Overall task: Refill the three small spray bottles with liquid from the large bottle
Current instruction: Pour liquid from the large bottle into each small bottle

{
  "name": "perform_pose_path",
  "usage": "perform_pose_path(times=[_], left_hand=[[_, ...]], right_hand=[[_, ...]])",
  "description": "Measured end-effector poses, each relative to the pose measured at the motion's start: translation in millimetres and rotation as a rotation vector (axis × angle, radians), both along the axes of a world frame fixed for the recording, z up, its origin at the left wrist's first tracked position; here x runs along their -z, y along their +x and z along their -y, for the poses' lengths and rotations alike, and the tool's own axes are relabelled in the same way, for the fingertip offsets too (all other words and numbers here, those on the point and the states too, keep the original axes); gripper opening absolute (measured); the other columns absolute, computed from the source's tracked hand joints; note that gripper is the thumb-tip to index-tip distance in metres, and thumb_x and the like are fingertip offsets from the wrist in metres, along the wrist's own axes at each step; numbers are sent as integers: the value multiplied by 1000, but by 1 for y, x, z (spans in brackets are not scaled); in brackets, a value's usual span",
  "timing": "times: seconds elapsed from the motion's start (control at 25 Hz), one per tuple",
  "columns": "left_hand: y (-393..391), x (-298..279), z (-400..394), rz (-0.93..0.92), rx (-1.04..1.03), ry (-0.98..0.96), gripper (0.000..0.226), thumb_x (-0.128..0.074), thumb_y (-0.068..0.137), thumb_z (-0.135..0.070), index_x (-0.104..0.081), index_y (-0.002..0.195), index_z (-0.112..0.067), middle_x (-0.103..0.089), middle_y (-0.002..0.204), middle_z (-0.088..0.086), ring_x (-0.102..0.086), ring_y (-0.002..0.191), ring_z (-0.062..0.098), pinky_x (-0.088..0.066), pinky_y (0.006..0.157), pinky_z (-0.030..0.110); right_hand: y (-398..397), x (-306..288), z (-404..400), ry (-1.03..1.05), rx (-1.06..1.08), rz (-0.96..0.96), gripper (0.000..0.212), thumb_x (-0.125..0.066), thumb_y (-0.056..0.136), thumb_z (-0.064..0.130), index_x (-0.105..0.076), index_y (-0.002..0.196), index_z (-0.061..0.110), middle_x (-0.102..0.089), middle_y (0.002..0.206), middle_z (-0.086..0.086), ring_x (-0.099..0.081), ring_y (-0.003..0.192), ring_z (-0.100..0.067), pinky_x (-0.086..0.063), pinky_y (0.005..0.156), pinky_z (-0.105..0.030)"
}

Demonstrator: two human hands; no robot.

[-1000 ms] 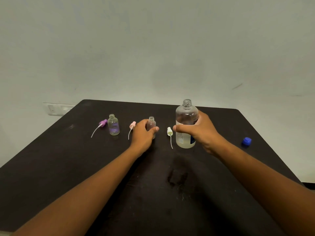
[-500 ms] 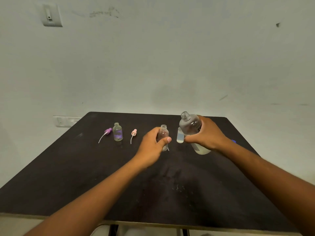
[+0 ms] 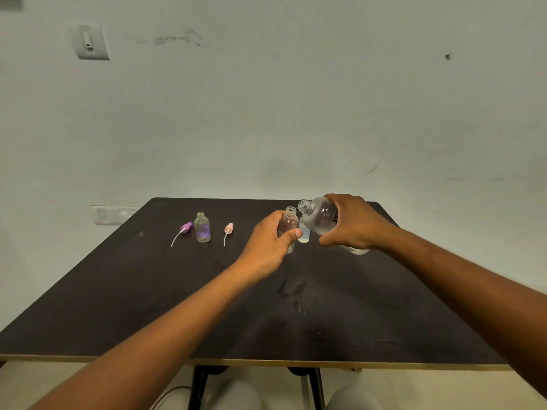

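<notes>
Two hands met over the far middle of the dark table (image 3: 118,291), both busy. Taking the small clear bottle (image 3: 289,224) as the landmark: nearest the person, on its near-left side, the left hand (image 3: 268,242) was wrapped round it, thumb across the front, fingers behind, mouth up and uncapped, bottle about upright. Whether its base touched the table could not be told.

Just right of that bottle, the right hand (image 3: 353,221) gripped the large bottle (image 3: 321,216) round its body. Large bottle's long axis lay tilted well over, neck pointing left toward the small bottle, open mouth just beside and about level with the small bottle's mouth, base down to the right behind the hand. Mouths looked close but apart; no stream visible. Judged: pour about to start, and it turns on getting that neck a bit further left and over the small opening. The right hand does the tipping, the left only steadies.

Between the two, just behind the small bottle, stood another small bottle (image 3: 303,234) with pale liquid low in it, mostly hidden.

Left of the landmark lay a pink spray top (image 3: 228,229) with its tube toward the person. Further left stood a third small bottle (image 3: 202,226), uncapped, purple tint inside, and beyond it a purple spray top (image 3: 186,227) lying flat.

Behind everything, a plain wall (image 3: 296,113).
</notes>
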State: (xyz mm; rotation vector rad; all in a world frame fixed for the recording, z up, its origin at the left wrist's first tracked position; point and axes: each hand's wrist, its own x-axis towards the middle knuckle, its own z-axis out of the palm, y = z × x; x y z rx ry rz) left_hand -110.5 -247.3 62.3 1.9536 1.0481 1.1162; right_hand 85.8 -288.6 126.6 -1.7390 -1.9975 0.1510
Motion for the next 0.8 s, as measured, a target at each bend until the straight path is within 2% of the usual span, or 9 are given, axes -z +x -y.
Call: perform_pose_path(times=[0.12,0.28,0.4,0.52,0.68,0.8], left_hand=[[0,-5,2,-13,16,13,13,-66,96,-23,-62,109,-21,-66,100,-8,-62,92,9,-43,74,20],[0,-6,3,-38,14,18,11,-66,96,-24,-61,105,-24,-63,96,-11,-60,88,7,-42,72,21],[-1,-3,4,-50,3,11,13,-67,96,-26,-61,108,-22,-64,100,-8,-61,93,11,-44,74,22],[-1,-2,4,-68,-14,10,15,-66,97,-27,-61,109,-21,-64,102,-7,-61,95,10,-44,75,20],[-1,-2,6,-84,-25,8,18,-67,97,-28,-61,112,-20,-63,105,-7,-61,97,9,-47,78,20],[-1,-2,7,-84,-26,1,18,-67,97,-28,-60,112,-21,-63,106,-6,-60,97,10,-46,77,20]], right_hand=[[-2,-3,2,-14,10,21,58,-87,62,33,-65,114,22,-69,102,6,-63,85,-10,-53,71,-27],[-2,-9,3,-17,36,107,51,-85,64,30,-63,109,22,-67,96,6,-58,77,-7,-39,58,-20],[-2,-14,2,-33,23,188,49,-86,63,30,-58,102,23,-63,93,5,-56,75,-10,-37,57,-22],[-3,-22,-1,-47,24,269,50,-87,63,31,-52,99,25,-57,89,8,-56,79,-15,-38,58,-23],[-5,-29,-2,-40,42,365,52,-87,63,32,-56,104,24,-60,95,7,-59,84,-17,-52,69,-32],[-6,-33,-4,-32,42,422,54,-89,62,35,-54,102,27,-59,95,6,-59,85,-19,-53,72,-34]])
